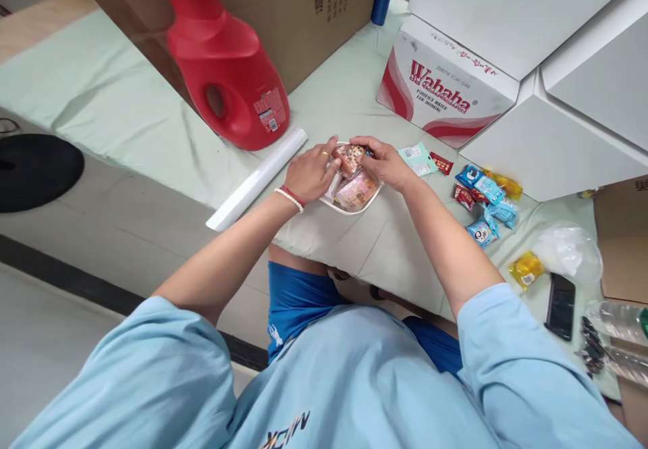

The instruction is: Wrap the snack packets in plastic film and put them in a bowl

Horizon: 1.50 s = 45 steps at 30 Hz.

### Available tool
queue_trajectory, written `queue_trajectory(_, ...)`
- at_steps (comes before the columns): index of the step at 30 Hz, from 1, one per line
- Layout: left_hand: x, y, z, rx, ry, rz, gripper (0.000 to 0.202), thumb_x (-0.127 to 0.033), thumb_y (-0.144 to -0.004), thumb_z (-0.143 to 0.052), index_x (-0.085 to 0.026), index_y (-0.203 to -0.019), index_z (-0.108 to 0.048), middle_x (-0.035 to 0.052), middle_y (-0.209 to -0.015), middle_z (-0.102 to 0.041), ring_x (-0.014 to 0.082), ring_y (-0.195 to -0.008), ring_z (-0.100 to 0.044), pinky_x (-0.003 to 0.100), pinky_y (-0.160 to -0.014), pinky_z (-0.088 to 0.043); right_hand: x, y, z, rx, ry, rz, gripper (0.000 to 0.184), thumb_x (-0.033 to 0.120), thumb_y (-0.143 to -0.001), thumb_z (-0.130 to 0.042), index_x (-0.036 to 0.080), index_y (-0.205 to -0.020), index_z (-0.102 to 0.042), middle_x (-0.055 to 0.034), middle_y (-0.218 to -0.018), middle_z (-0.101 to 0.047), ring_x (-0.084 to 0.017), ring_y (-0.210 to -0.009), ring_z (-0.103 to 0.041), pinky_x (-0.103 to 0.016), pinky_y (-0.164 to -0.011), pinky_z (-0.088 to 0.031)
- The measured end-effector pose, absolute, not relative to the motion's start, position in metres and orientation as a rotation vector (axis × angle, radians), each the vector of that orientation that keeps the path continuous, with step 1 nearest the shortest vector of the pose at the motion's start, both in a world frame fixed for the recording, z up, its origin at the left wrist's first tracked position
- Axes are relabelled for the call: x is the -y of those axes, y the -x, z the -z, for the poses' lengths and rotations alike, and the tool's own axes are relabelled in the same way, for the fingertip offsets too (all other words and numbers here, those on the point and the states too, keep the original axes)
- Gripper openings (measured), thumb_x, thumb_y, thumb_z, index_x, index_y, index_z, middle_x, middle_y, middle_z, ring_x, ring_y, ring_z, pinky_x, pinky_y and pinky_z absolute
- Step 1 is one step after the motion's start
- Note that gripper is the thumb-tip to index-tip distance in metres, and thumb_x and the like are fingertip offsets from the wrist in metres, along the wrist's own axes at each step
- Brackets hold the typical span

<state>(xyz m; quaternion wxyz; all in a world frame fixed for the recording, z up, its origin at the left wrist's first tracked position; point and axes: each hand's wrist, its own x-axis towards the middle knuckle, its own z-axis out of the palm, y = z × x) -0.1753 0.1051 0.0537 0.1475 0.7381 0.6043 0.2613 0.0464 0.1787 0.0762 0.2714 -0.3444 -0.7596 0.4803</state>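
A white-rimmed container (349, 213) sits near the table's front edge with several wrapped snacks in it. Between my hands, at the container's far side, is a brown snack packet with a dotted pattern (346, 156). My left hand (311, 172) has its fingers closed at the packet's left side. From the right, my right hand (387, 163) pinches it with thumb and fingers. Below it in the container lies a pink clear-wrapped snack (357, 191). My fingers hide part of the contents.
A white roll (257, 180) and a big red jug (227, 71) stand to the left. Several small snack packets (486, 196) lie right, near a Wahaha carton (445, 91). Farther right are a yellow packet (526, 270), a clear plastic bag (570, 252) and a phone (561, 307).
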Motion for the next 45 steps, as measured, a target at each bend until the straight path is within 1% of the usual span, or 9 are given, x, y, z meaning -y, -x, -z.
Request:
queue_trajectory(6,-0.113,0.190,-0.032,-1.624,-2.088,-0.907,0.070,-0.055,-0.106,-0.021,-0.011,-0.155,-0.045,0.0186,-0.151,-0.057,0.0279,-0.141,-0.052,0.042,-0.120,-0.037,-0.188,-0.039,-0.074,1.942,1.021,-1.422,0.053,0.045,-0.084,-0.068,0.018,-0.130,-0.065,-0.0067,-0.121,-0.072,-0.023,-0.108,-0.066,-0.040,-0.100,-0.053)
queue_trajectory(13,-0.108,0.184,-0.038,-1.683,-2.082,-0.928,0.059,-0.048,-0.106,-0.027,-0.016,-0.148,-0.054,0.0148,-0.152,-0.057,0.0263,-0.144,-0.050,0.044,-0.122,-0.036,-0.190,-0.021,-0.073,2.229,1.230,-0.921,0.039,0.035,-0.097,-0.052,0.018,-0.129,-0.068,-0.0078,-0.130,-0.070,-0.025,-0.124,-0.061,-0.042,-0.114,-0.043)
queue_trajectory(19,-0.107,0.181,-0.037,-1.799,-1.968,-0.972,0.049,-0.035,-0.100,-0.036,-0.016,-0.139,-0.060,0.0138,-0.144,-0.063,0.0263,-0.134,-0.057,0.042,-0.116,-0.043,-0.186,-0.009,-0.065,2.323,1.339,-0.618,0.048,0.046,-0.107,-0.037,0.018,-0.135,-0.065,-0.0161,-0.134,-0.064,-0.034,-0.131,-0.053,-0.060,-0.119,-0.031)
queue_trajectory(23,-0.105,0.181,-0.033,-1.780,-1.922,-1.023,0.043,-0.028,-0.096,-0.037,-0.018,-0.129,-0.063,0.0127,-0.135,-0.066,0.0249,-0.128,-0.060,0.039,-0.113,-0.045,-0.182,-0.014,-0.063,2.337,1.221,-0.661,0.061,0.058,-0.109,-0.026,0.018,-0.140,-0.060,-0.0160,-0.137,-0.061,-0.031,-0.135,-0.050,-0.055,-0.122,-0.029)
queue_trajectory(28,-0.104,0.179,-0.029,-1.764,-1.878,-1.122,0.036,-0.025,-0.093,-0.039,-0.020,-0.116,-0.065,0.0114,-0.127,-0.069,0.0236,-0.122,-0.063,0.038,-0.112,-0.046,-0.180,-0.037,-0.060,2.436,1.028,-0.819,0.077,0.072,-0.099,-0.046,0.024,-0.158,-0.043,-0.0146,-0.154,-0.046,-0.030,-0.146,-0.041,-0.050,-0.124,-0.029)
queue_trajectory(33,-0.101,0.176,-0.022,-1.772,-1.870,-1.210,0.037,-0.025,-0.094,-0.036,-0.018,-0.115,-0.066,0.0116,-0.125,-0.070,0.0207,-0.121,-0.063,0.035,-0.112,-0.047,-0.172,-0.027,-0.064,2.339,1.312,-0.670,0.062,0.047,-0.105,-0.041,0.015,-0.158,-0.042,-0.0212,-0.149,-0.050,-0.035,-0.139,-0.047,-0.057,-0.120,-0.035)
queue_trajectory(36,-0.098,0.176,-0.020,-1.752,-1.896,-1.289,0.040,-0.034,-0.100,-0.038,-0.015,-0.121,-0.066,0.0149,-0.135,-0.067,0.0217,-0.129,-0.061,0.037,-0.116,-0.044,-0.161,-0.008,-0.080,2.397,1.508,-0.558,0.056,0.038,-0.102,-0.046,0.019,-0.155,-0.046,-0.0204,-0.150,-0.050,-0.040,-0.135,-0.048,-0.066,-0.114,-0.038)
queue_trajectory(41,-0.095,0.181,-0.028,-1.742,-1.865,-1.463,0.063,-0.061,-0.107,-0.026,-0.021,-0.148,-0.052,0.0144,-0.159,-0.049,0.0230,-0.151,-0.042,0.044,-0.127,-0.031,-0.144,0.007,-0.111,2.655,1.524,-0.326,0.053,0.025,-0.101,-0.042,0.016,-0.153,-0.046,-0.0198,-0.156,-0.048,-0.038,-0.149,-0.032,-0.071,-0.119,-0.026)
queue_trajectory(45,-0.099,0.183,-0.040,-1.677,-1.941,-1.238,0.071,-0.064,-0.106,-0.013,-0.026,-0.156,-0.047,0.0089,-0.166,-0.043,0.0223,-0.157,-0.033,0.044,-0.131,-0.021,-0.145,0.003,-0.109,2.782,1.423,-0.412,0.064,0.020,-0.098,-0.042,0.012,-0.161,-0.033,-0.0200,-0.169,-0.030,-0.035,-0.158,-0.021,-0.068,-0.124,-0.019)
